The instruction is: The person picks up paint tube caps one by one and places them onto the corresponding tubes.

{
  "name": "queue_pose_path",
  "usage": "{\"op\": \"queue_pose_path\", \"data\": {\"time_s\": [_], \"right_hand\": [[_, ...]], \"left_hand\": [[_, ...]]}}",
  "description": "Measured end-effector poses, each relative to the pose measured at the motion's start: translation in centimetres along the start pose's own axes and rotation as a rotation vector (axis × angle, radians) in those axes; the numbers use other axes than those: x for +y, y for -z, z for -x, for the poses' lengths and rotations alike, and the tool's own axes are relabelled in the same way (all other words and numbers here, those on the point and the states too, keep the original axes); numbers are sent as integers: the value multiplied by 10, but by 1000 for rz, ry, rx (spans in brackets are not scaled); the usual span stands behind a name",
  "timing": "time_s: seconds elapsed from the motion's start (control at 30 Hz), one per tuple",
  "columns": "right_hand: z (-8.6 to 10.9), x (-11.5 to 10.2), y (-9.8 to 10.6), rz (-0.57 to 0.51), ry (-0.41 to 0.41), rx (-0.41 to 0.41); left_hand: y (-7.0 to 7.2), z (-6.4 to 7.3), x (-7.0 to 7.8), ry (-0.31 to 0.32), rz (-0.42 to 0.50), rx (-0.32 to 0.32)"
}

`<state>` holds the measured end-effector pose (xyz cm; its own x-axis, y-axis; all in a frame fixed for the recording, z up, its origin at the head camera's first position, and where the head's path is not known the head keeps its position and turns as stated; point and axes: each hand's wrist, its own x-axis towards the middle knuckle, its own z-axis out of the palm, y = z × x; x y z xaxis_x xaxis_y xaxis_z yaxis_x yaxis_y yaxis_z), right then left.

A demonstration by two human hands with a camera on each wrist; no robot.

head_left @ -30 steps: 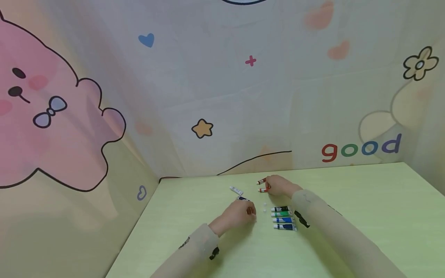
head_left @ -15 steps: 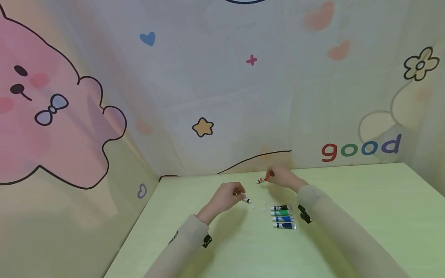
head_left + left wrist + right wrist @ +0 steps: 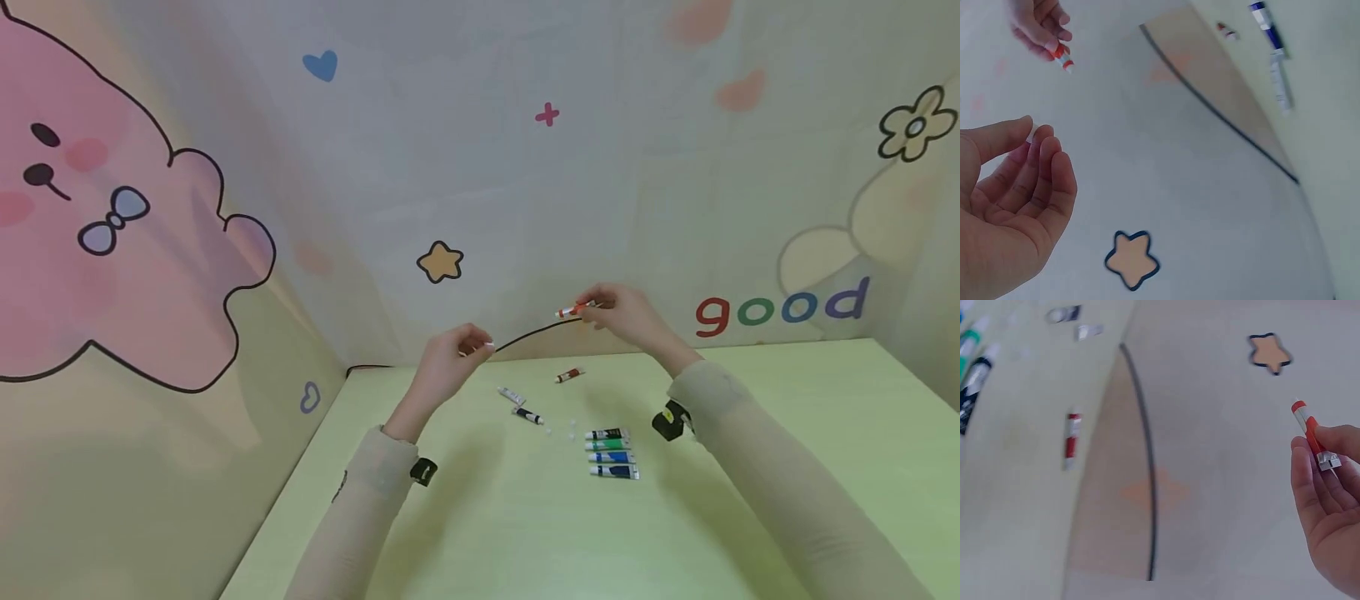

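My right hand [image 3: 626,315] is raised in front of the backdrop and pinches an orange-red paint tube [image 3: 1314,432] between thumb and fingers. The tube's white tip points left and its silver crimped end lies by the fingers. My left hand [image 3: 447,362], also raised, pinches a small white cap-like piece [image 3: 1034,133] between thumb and forefinger; the other fingers curl loosely. Below, on the table, lie a dark red paint tube [image 3: 569,375], a white paint tube [image 3: 511,396] and a dark purple-blue paint tube [image 3: 528,415].
Black [image 3: 607,434], green [image 3: 607,446], blue [image 3: 611,457] and navy [image 3: 614,472] paint tubes lie in a row on the pale green table [image 3: 525,533]. Small white pieces [image 3: 573,422] lie left of them. A printed cloth backdrop [image 3: 487,183] rises behind the table.
Both hands have risen from the table. The right hand has lifted the orange-red tube from beside the dark red one; the left has moved up and left, away from the purple-blue tube.
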<state>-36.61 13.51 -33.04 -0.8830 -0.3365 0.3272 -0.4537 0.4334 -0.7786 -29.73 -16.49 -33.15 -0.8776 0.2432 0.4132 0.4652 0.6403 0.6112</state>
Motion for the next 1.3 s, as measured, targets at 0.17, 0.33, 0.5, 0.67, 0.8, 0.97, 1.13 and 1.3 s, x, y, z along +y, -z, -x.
{"op": "queue_pose_path", "data": {"time_s": [0.17,0.33,0.5,0.67,0.8,0.97,1.13,1.3], "right_hand": [[11,-26,15,-34,45,62],[26,-53,24,-29,103,127],[44,-68,30,-111,129,161],[65,-83,32,-189,127,191],[78,-96,31,-206,180,184],[88,-109,26,-236,247,178],[97,-115,19,-266,290,186],[105,-117,11,-285,314,189]], "left_hand": [[17,-3,16,-54,48,85],[27,-4,35,-97,124,157],[26,1,52,-113,219,186],[21,7,65,-147,271,202],[20,11,75,-168,311,210],[20,16,91,-226,353,215],[17,23,102,-262,354,205],[13,31,106,-293,366,184]]}}
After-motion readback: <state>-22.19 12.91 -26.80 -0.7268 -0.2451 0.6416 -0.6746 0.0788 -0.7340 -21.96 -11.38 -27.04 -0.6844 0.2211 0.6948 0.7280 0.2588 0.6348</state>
